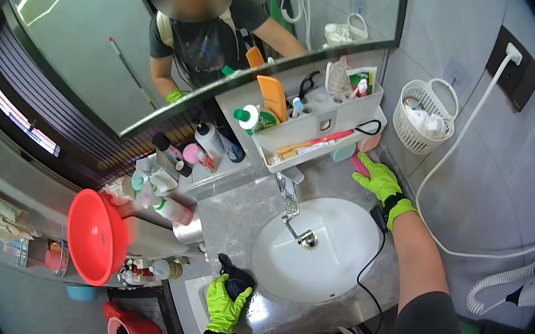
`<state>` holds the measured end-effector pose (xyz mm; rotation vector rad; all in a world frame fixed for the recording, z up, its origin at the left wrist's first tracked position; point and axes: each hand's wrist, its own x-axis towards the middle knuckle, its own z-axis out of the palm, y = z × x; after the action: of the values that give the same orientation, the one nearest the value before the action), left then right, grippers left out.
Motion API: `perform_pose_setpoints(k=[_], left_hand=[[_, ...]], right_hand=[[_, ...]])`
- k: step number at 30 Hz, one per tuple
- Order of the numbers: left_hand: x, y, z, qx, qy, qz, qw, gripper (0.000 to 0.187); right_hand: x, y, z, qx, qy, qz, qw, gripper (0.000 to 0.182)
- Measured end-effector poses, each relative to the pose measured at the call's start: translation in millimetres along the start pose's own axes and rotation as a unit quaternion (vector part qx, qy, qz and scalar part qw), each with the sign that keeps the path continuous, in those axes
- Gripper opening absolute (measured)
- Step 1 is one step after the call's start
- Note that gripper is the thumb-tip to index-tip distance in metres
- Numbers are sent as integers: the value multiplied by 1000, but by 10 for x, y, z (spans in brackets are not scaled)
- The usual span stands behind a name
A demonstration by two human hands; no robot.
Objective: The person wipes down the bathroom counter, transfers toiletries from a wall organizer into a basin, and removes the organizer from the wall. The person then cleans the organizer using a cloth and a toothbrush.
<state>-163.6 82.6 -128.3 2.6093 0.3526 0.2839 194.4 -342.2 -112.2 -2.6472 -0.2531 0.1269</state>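
Both my hands wear bright yellow-green rubber gloves with black bands at the wrists. My left hand (pixel 224 304) is closed on a bunched dark cloth (pixel 238 282) on the counter, left of the white sink basin (pixel 296 263). At the back right corner of the counter, my right hand (pixel 378 181) has its fingers around a small pink object (pixel 359 165); its exact kind is hard to make out. Right beside it, under the wall organizer (pixel 318 123), sit a pale green cup-like piece (pixel 343 152) and a peach-pink one (pixel 369 142).
A metal faucet (pixel 288 196) stands behind the basin. Bottles (pixel 208 139) line the ledge below the mirror (pixel 184 91). A white basket (pixel 423 119) and a plugged-in white cable (pixel 457 149) hang at right. Red basins (pixel 98 238) are at left.
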Motion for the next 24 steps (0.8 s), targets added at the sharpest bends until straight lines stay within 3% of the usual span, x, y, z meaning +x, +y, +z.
perform_pose_setpoints(k=[5, 6, 9, 11, 12, 15, 16, 17, 18, 19, 23, 24], left_hand=[[315, 154, -562, 54, -172, 20, 983, 84], [389, 168, -687, 93, -212, 37, 972, 77], [781, 629, -1076, 132, -204, 27, 970, 70], [1131, 852, -1163, 35, -78, 139, 987, 62], [1300, 1091, -1236, -34, -28, 166, 985, 71], [1971, 1513, -1170, -91, 63, 239, 965, 96], [2189, 1681, -1147, -112, 80, 258, 956, 100], [2381, 1824, -1112, -138, 71, 246, 957, 102], [2545, 1944, -1048, -164, 63, 233, 957, 104], [2707, 1999, -879, -203, 99, 225, 948, 104], [3159, 2367, -771, -349, 39, 233, 907, 82], [3280, 2360, -649, -285, 103, 261, 917, 74]], right_hand=[[-213, -33, -63, -27, 110, -36, 993, 80], [-298, -87, -103, -20, 121, -48, 991, 79], [-545, -104, 37, 3, 233, -94, 968, 70], [-687, -100, 114, 27, 241, -118, 963, 68], [-725, -144, 133, 25, 284, -137, 949, 54], [-781, 42, 384, 90, 250, -67, 962, 24], [-774, 188, 460, 92, 216, -91, 968, 15], [-758, 301, 528, 92, 183, -114, 972, 16], [-745, 296, 580, 97, 247, -140, 954, 24], [-744, 298, 592, 86, 244, -137, 956, 25], [-772, 329, 622, 44, 221, -110, 968, 28], [-777, 317, 601, 37, 210, -104, 972, 27]])
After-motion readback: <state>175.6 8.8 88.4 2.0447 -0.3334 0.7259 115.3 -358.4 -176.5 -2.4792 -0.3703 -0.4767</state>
